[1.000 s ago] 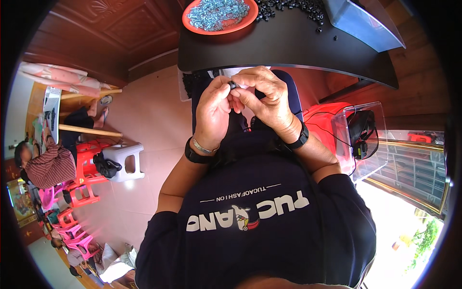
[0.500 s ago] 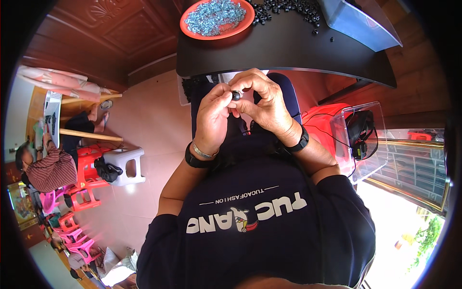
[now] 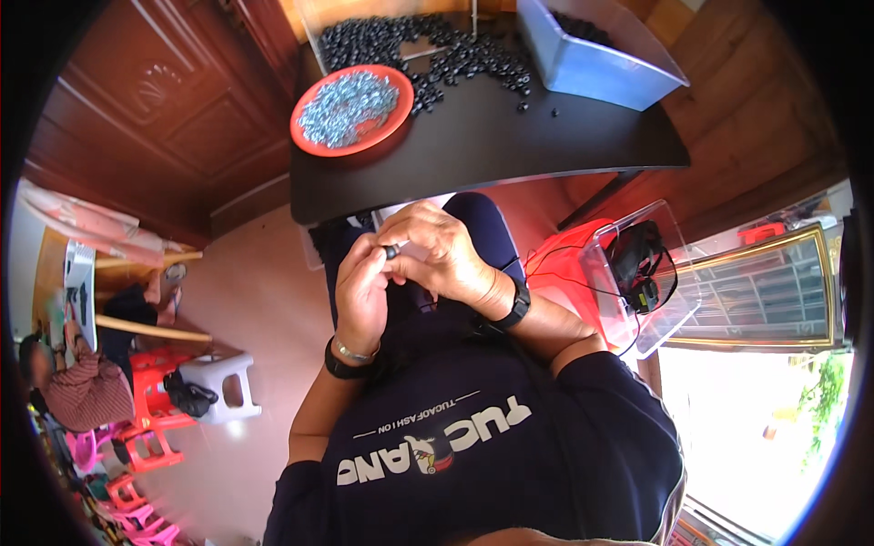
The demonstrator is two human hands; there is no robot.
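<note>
Above my lap, just in front of the table edge, my two hands meet. My left hand (image 3: 364, 287) pinches a small black round part (image 3: 392, 251) between thumb and fingertips. Bent inward from the other side, my right hand (image 3: 443, 257) closes its thumb and fingers on the right side of the same part. Whether a smaller piece sits between the right fingertips is hidden. On the black table (image 3: 492, 136), an orange-red plate (image 3: 300, 136) holds many small shiny silvery-blue pieces (image 3: 350, 107). Beyond it spreads a heap of small black parts (image 3: 382, 41).
A translucent bluish bin (image 3: 605, 77) with dark pieces stands at the table's right. A clear box (image 3: 678, 300) holding black gear and cables rests by a red stool (image 3: 574, 259) to my right. Leftward are a grey stool (image 3: 223, 387), red stools and a seated person (image 3: 91, 391).
The view has shifted, so more of the table and the black heap shows. Both hands stay together around the black part, with the right fingers bent closer over it.
</note>
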